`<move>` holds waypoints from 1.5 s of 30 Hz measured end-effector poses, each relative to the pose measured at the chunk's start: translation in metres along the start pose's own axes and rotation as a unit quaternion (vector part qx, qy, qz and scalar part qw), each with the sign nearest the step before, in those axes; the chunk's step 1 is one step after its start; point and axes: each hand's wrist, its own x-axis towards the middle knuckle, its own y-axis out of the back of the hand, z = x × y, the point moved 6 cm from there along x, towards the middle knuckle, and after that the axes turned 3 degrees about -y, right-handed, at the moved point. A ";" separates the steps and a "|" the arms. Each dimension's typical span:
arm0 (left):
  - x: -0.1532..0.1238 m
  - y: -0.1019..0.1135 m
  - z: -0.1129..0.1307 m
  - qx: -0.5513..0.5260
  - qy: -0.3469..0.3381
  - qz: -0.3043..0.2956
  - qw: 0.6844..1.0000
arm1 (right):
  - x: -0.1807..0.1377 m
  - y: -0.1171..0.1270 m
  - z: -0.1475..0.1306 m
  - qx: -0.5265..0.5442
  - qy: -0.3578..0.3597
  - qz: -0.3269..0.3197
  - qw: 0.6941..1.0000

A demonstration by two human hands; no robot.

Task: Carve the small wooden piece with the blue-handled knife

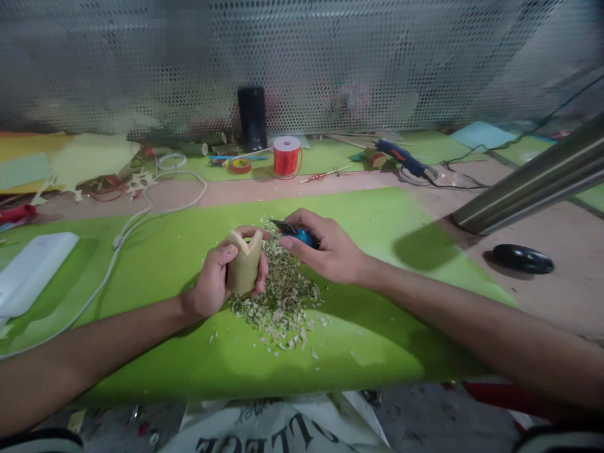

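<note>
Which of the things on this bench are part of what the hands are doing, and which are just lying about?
In use: left hand holding the notched piece; right hand holding the knife; shavings; green mat.
Lying about: red spool, tape roll, glue gun, mouse, white cable, white box.

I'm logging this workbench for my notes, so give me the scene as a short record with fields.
left hand: grips a tan V-notched wooden piece, upright
right hand: holds a blue-handled cutter, blade pointing toward the notch
surface: bright green mat under a pile of pale shavings
behind: red thread spool, blue glue gun, black computer mouse at right
</note>
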 end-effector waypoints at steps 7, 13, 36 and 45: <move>-0.001 0.000 0.000 -0.009 -0.002 0.000 1.000 | -0.001 -0.002 -0.004 -0.015 0.051 -0.022 0.998; 0.001 -0.001 0.002 0.001 -0.016 0.019 1.000 | -0.008 -0.007 -0.016 0.008 0.037 -0.068 0.997; 0.000 0.000 -0.004 -0.009 -0.001 -0.004 1.000 | -0.011 -0.018 -0.009 0.239 -0.131 -0.133 0.953; -0.001 0.000 -0.006 -0.023 0.009 -0.023 0.999 | -0.012 -0.019 -0.007 0.233 -0.112 -0.137 0.956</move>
